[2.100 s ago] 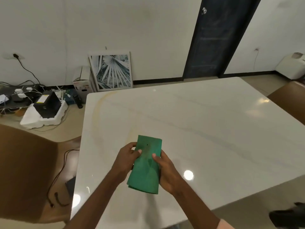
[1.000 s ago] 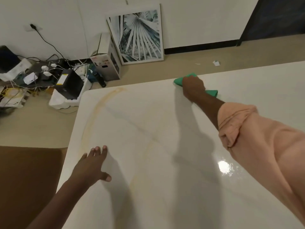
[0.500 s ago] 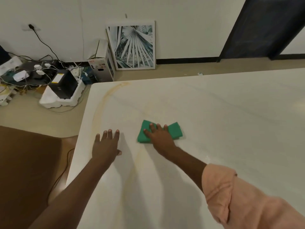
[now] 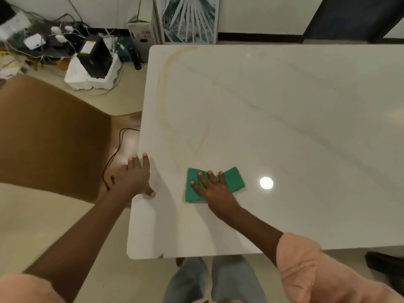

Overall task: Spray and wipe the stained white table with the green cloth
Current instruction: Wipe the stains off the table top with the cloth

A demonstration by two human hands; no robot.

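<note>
From the head camera I see my right hand [image 4: 215, 190] lying flat on the green cloth [image 4: 235, 179], fingers straight and spread, pressing it onto the white table [image 4: 284, 119] near the front left part of the top. The cloth is folded and sticks out past the hand on both sides. My left hand [image 4: 136, 177] rests on the table's left edge, fingers straight and close together, thumb out to the side, holding nothing. A curved yellowish stain [image 4: 162, 92] runs along the left side of the table, beyond both hands. A bright light reflection [image 4: 266, 183] sits just right of the cloth. On the floor to the left is a brown chair [image 4: 50, 136], and a framed picture [image 4: 188, 18] leans against the wall.
</note>
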